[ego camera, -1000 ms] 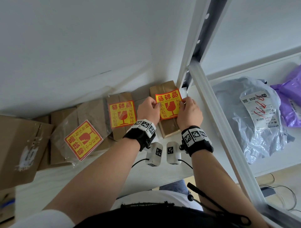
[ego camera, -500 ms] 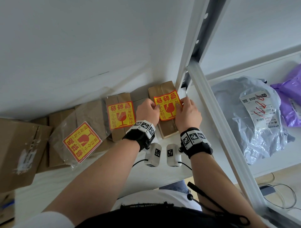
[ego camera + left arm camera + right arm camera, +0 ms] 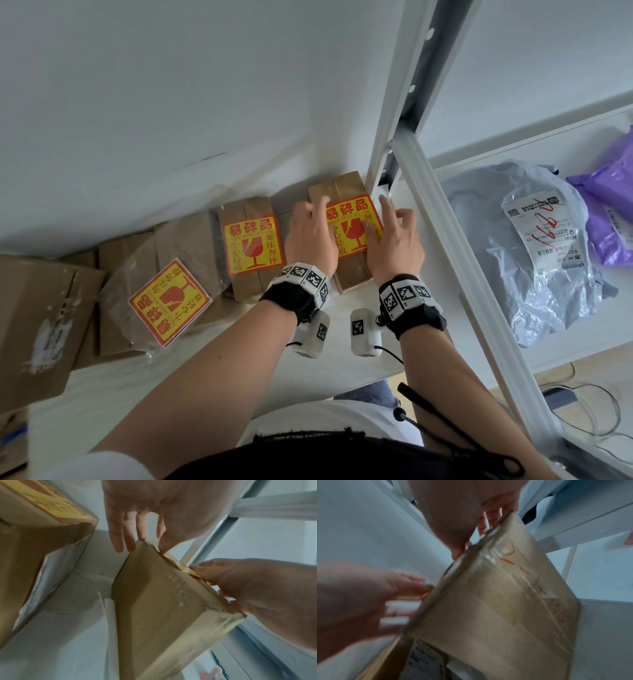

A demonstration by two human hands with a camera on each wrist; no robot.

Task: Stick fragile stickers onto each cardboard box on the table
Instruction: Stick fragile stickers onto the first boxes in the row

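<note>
Both hands have gone from pinching the fragile sticker (image 3: 352,229) by its side edges to lying spread on it — the left hand (image 3: 311,240) with fingers straight over the left edge, the right hand (image 3: 394,244) with fingers fanned over the right, neither gripping anything. That sticker now lies flat on the rightmost cardboard box (image 3: 346,274), which sits on the tabletop (image 3: 191,363) against the white shelf post (image 3: 404,113). To finish well, I would press from the centre outward so no bubbles stay — then rub the corners, steadying the small box.
</note>
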